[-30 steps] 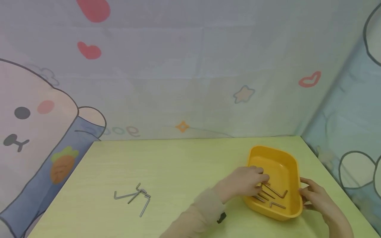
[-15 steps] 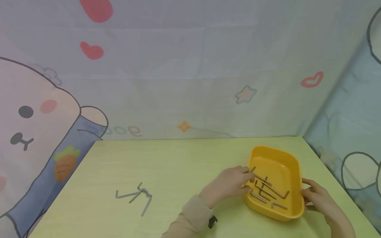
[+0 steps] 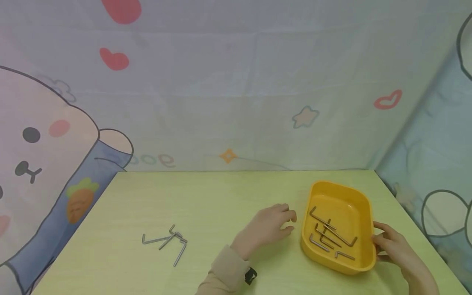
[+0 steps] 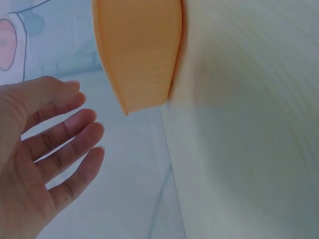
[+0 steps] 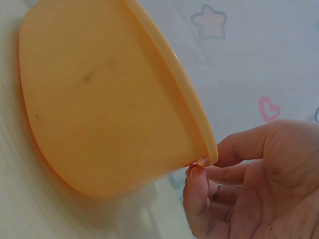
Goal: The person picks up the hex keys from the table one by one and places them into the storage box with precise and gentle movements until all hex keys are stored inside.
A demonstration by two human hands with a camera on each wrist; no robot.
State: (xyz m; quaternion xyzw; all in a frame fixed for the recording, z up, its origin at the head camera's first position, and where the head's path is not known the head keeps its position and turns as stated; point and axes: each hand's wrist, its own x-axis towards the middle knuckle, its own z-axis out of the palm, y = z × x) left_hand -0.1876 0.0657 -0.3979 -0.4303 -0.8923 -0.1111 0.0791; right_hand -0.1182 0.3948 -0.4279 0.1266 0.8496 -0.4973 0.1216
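A yellow plastic tray (image 3: 354,205) stands at the right of the table with several L-shaped hex keys (image 3: 345,255) lying in it. My left hand (image 3: 267,227) is apart from the tray, to its left, over the table. In the left wrist view its fingers (image 4: 75,142) are loosely bent and hold nothing. My right hand (image 3: 396,248) holds the tray's right side from outside. The right wrist view shows a thumb (image 5: 198,199) and a finger at the rim. Several more hex keys (image 3: 180,255) lie in a loose, overlapping pile at the left.
The pale yellow-green table (image 3: 236,192) ends at a printed cloth backdrop (image 3: 221,82) behind. Another cloth (image 3: 442,155) hangs along the right side, close to the tray. A black band (image 3: 250,276) sits on the left wrist.
My left hand has drawn out of the tray and moved left, and the hex keys it covered now show in full. My right hand stays at the tray's side.
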